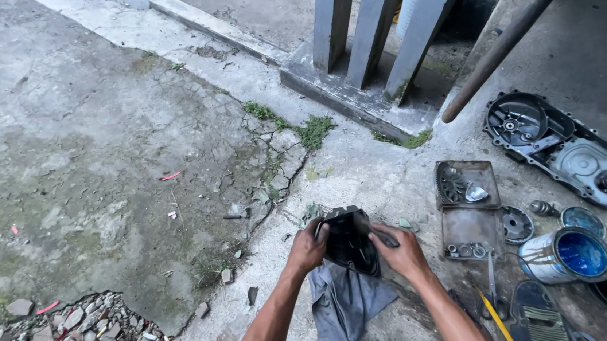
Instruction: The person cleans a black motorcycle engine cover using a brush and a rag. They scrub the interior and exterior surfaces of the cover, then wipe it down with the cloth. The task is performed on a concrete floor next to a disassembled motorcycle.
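Right now we have a black plastic cover [350, 241] gripped between both hands in the lower middle of the frame, held up off the ground. Our left hand [308, 248] is curled shut around its left edge, and our right hand [398, 251] is closed on its right side, thumb over the rim. A grey rag [344, 302] hangs just under the cover and spreads on the concrete below it; we cannot tell whether either hand also pinches the cloth.

As far as we can judge, the work is well into a strip-down: parts already lie spread out at the right of the frame. Just right of our right hand sits a rusty metal tray [468, 211] with a finned wheel and small bits in it. Beyond it lie a round metal disc [517, 224], an open paint can [567, 255] with blue inside, and at the far right a long engine case cover [569, 149] lying open side up. A yellow-handled tool [497, 319] lies near the lower edge.

Whether the black cover is clean yet we cannot make out; it looks dark and dull. None of the loose parts has been fitted together again, so cleaning and reassembly appear to remain.
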